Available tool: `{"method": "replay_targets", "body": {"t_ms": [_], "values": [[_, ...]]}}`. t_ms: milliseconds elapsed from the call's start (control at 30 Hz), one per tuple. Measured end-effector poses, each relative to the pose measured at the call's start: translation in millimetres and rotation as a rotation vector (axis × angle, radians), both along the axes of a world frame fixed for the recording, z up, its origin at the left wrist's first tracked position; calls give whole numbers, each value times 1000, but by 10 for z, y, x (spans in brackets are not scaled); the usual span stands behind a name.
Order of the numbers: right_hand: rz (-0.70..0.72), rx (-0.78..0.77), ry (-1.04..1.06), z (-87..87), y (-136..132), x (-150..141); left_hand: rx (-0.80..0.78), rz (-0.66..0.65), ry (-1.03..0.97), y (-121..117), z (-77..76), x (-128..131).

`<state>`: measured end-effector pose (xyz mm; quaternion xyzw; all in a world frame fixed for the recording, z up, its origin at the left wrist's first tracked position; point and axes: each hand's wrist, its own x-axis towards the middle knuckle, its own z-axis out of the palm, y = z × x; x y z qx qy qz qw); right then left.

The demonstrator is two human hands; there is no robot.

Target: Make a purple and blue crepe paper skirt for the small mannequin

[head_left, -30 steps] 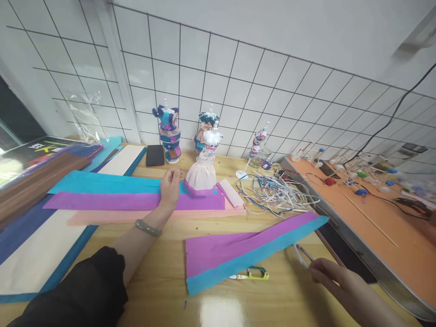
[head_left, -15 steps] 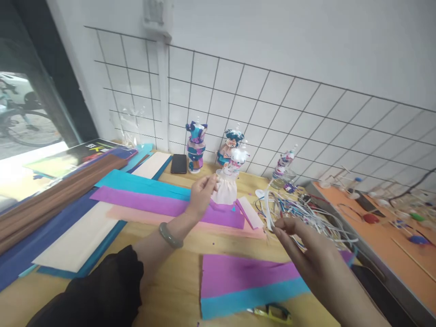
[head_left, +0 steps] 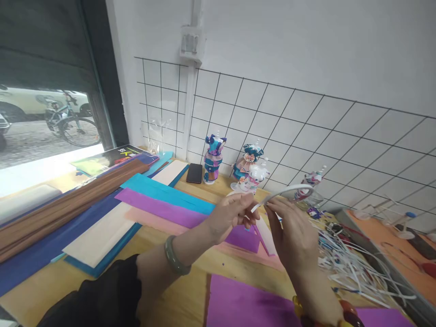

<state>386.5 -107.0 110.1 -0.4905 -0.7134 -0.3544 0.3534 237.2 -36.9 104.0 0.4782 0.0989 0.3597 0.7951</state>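
My right hand (head_left: 293, 231) pinches a narrow white strip (head_left: 299, 187) that arches above it and curves off to the right. The strip's cut end lies close to the thumb of my left hand (head_left: 230, 217), whose fingers are curled; what they hold, if anything, is hidden. Just behind my hands stands a small white decorated figure (head_left: 256, 176), its lower part mostly hidden by my left hand. A teal and peach figure (head_left: 248, 159) with a bow is right behind it. Under my left hand lie a purple paper strip (head_left: 163, 208) and a blue one (head_left: 170, 193).
A blue and purple figure (head_left: 213, 159) and a phone (head_left: 195, 173) stand near the wall grid. White strips (head_left: 357, 263) lie tangled at right, beside an orange tray (head_left: 384, 240). Brown paper (head_left: 81, 200) lies at left; a purple sheet (head_left: 245, 302) is in front.
My left hand has left the white figure's skirt and come beside my right hand. My right hand has brought the white strip up and inward. The view has turned.
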Motion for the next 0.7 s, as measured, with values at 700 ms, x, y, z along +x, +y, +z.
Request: {"method": "replay_targets", "body": {"t_ms": [700], "values": [[157, -233, 896, -154, 63, -93, 405, 211, 274, 125, -68, -24]]}}
